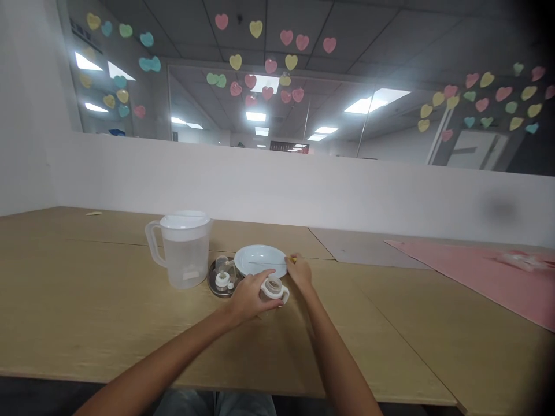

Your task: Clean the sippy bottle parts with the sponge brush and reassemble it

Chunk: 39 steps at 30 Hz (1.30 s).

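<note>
My left hand (249,297) is wrapped round a clear baby bottle (273,287) with a white collar and side handle. Its mouth is uncapped and faces up. At the right rim of a white oval dish (260,249), my right hand (300,271) pinches a small yellow thing (293,260), mostly hidden by the fingers. A thin line, perhaps a slender rod, crosses the dish towards that hand. Left of the dish, a round metal tray (213,289) carries a clear dome cap (222,264) and a white ring-shaped bottle part (222,281).
A large translucent lidded pitcher (186,260) stands left of the tray, its handle to the left. Across the right of the wooden table (108,312) lie a grey sheet (368,251) and a pink mat (477,271). A white wall (281,185) with a window rises behind.
</note>
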Available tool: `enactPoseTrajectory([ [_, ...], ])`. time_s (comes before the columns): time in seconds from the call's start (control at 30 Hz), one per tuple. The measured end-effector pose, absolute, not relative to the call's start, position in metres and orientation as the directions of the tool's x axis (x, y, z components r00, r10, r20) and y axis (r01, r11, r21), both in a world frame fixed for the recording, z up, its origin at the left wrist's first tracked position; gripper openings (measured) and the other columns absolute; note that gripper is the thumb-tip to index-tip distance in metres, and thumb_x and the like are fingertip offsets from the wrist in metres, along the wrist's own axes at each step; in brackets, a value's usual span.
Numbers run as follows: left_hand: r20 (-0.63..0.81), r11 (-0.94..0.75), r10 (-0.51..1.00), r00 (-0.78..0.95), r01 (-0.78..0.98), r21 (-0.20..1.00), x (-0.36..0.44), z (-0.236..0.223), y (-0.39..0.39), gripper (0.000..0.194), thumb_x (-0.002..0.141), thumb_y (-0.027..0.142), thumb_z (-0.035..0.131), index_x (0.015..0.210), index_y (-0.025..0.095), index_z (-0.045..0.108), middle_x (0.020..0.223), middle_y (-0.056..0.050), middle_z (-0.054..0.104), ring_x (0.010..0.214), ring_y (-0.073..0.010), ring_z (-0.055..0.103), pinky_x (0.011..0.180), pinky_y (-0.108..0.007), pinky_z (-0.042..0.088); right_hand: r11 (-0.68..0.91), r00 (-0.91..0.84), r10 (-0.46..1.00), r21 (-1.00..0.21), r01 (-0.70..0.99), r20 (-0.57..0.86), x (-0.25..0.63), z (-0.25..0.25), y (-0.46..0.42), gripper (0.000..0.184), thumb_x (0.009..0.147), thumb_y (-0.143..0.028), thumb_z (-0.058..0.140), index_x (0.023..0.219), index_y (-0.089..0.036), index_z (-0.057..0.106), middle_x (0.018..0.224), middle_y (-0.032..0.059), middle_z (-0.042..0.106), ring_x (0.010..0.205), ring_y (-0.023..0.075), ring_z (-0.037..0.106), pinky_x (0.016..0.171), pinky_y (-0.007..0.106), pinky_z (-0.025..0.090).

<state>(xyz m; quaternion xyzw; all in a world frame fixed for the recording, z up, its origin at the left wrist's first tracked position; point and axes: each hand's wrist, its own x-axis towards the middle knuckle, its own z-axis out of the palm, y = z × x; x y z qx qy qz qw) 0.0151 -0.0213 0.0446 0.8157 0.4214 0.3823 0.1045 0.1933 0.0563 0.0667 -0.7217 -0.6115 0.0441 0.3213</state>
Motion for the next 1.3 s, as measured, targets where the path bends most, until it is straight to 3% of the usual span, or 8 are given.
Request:
enactPoseTrajectory([
  [0.2, 0.592, -0.627, 0.747, 0.303, 0.618, 0.475, 0.020, 0.037, -0.014, 0.063, 0.073, 0.054, 0.061, 0.126, 0.024, 0.046, 0.114, -0.007, 0.062, 0.105, -0.0257, 0.056, 0.092, -0.038, 0.043, -0.012, 0.289, 0.890, -0.614, 0.789, 0.353, 0.189, 0.052, 0.067, 0.026, 0.081, -0.023, 0.047, 0.097, -0.015, 0.065, 0.087, 0.0055, 0.068, 0.078, 0.0150, 0.063, 0.064, 0.020, 0.040],
  [0.43, 0.705, -0.693, 0.619, 0.345, 0.663, 0.284, 0.010, 0.031, -0.004, 0.065, 0.080, 0.054, 0.052, 0.133, 0.017, 0.040, 0.122, -0.014, 0.056, 0.114, -0.0292, 0.049, 0.097, -0.043, 0.036, 0.083, 0.277, 0.853, -0.640, 0.764, 0.442, 0.181, 0.057, 0.064, 0.030, 0.085, -0.029, 0.043, 0.101, -0.016, 0.065, 0.087, 0.0043, 0.069, 0.079, 0.0143, 0.062, 0.066, 0.020, 0.043],
  [0.53, 0.747, -0.642, 0.624, 0.229, 0.696, 0.322, -0.005, 0.029, 0.008, 0.050, 0.089, 0.045, 0.040, 0.129, 0.016, 0.043, 0.126, -0.012, 0.054, 0.117, -0.0249, 0.048, 0.099, -0.039, 0.035, 0.134, 0.228, 0.856, -0.626, 0.768, 0.464, 0.177, 0.060, 0.062, 0.029, 0.085, -0.031, 0.045, 0.097, -0.017, 0.067, 0.088, 0.0036, 0.070, 0.080, 0.0139, 0.062, 0.068, 0.020, 0.043],
  [0.63, 0.657, -0.398, 0.752, 0.055, 0.831, 0.387, -0.030, 0.025, 0.025, 0.038, 0.094, 0.030, 0.025, 0.114, 0.017, 0.054, 0.115, -0.009, 0.061, 0.108, -0.0195, 0.053, 0.095, -0.034, 0.038, 0.160, 0.183, 0.866, -0.605, 0.780, 0.465, 0.175, 0.060, 0.059, 0.025, 0.083, -0.033, 0.051, 0.092, -0.019, 0.069, 0.089, 0.0023, 0.071, 0.082, 0.0141, 0.063, 0.069, 0.020, 0.043],
  [0.73, 0.582, -0.330, 0.811, 0.062, 0.870, 0.367, -0.053, 0.018, 0.038, 0.035, 0.091, 0.020, 0.028, 0.105, 0.016, 0.060, 0.102, -0.009, 0.066, 0.098, -0.0208, 0.057, 0.087, -0.034, 0.042, 0.164, 0.155, 0.874, -0.580, 0.798, 0.461, 0.174, 0.059, 0.056, 0.023, 0.082, -0.034, 0.054, 0.091, -0.021, 0.070, 0.090, 0.0011, 0.071, 0.084, 0.0145, 0.063, 0.071, 0.021, 0.043],
  [0.9, 0.483, -0.338, 0.857, 0.181, 0.904, 0.261, -0.063, 0.012, 0.045, 0.025, 0.085, 0.026, 0.042, 0.091, 0.021, 0.066, 0.099, -0.008, 0.067, 0.103, -0.0253, 0.054, 0.087, -0.038, 0.039, 0.172, 0.120, 0.879, -0.542, 0.823, 0.461, 0.172, 0.059, 0.052, 0.021, 0.082, -0.032, 0.055, 0.091, -0.023, 0.071, 0.092, 0.0002, 0.071, 0.087, 0.0144, 0.063, 0.074, 0.021, 0.043],
  [1.17, 0.385, -0.360, 0.879, 0.282, 0.921, 0.146, -0.061, 0.008, 0.048, 0.032, 0.085, 0.034, 0.040, 0.092, 0.023, 0.069, 0.104, -0.011, 0.066, 0.105, -0.0287, 0.052, 0.087, -0.043, 0.035, 0.144, 0.142, 0.877, -0.532, 0.834, 0.459, 0.171, 0.053, 0.052, 0.018, 0.082, -0.029, 0.055, 0.089, -0.023, 0.071, 0.089, 0.0002, 0.071, 0.085, 0.0136, 0.063, 0.071, 0.019, 0.042],
  [1.3, 0.396, -0.359, 0.874, 0.282, 0.923, 0.137, -0.060, 0.009, 0.046, 0.032, 0.085, 0.032, 0.040, 0.082, 0.021, 0.071, 0.098, -0.011, 0.068, 0.104, -0.0297, 0.053, 0.093, -0.049, 0.029, 0.158, 0.135, 0.873, -0.534, 0.831, 0.469, 0.170, 0.050, 0.052, 0.017, 0.081, -0.025, 0.055, 0.087, -0.023, 0.071, 0.087, 0.0000, 0.071, 0.083, 0.0130, 0.063, 0.071, 0.019, 0.041],
])
